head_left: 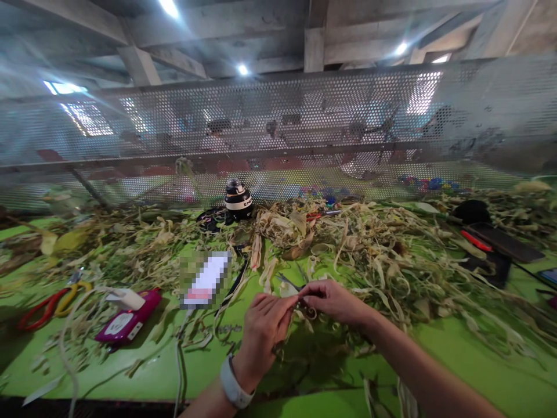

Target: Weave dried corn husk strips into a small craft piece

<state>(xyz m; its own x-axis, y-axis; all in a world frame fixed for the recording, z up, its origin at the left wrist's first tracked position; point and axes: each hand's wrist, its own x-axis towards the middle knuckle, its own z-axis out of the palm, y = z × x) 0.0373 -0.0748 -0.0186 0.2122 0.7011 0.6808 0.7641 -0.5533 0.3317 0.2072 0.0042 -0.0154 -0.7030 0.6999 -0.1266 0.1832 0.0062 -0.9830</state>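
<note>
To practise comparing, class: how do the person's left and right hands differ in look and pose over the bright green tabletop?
The left hand wears a pale, rounded wristband; the right hand has a bare wrist. The left hand points up and rightward in view, while the right hand points leftward. Both have bent fingers and meet at the fingertips; anything pinched there is too small to tell.

A white charger sits on a magenta box; a black-and-white container stands before a perforated screen.

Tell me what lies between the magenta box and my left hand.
In the head view, a white cable and dried strips lie between the magenta box and your left hand.
</note>
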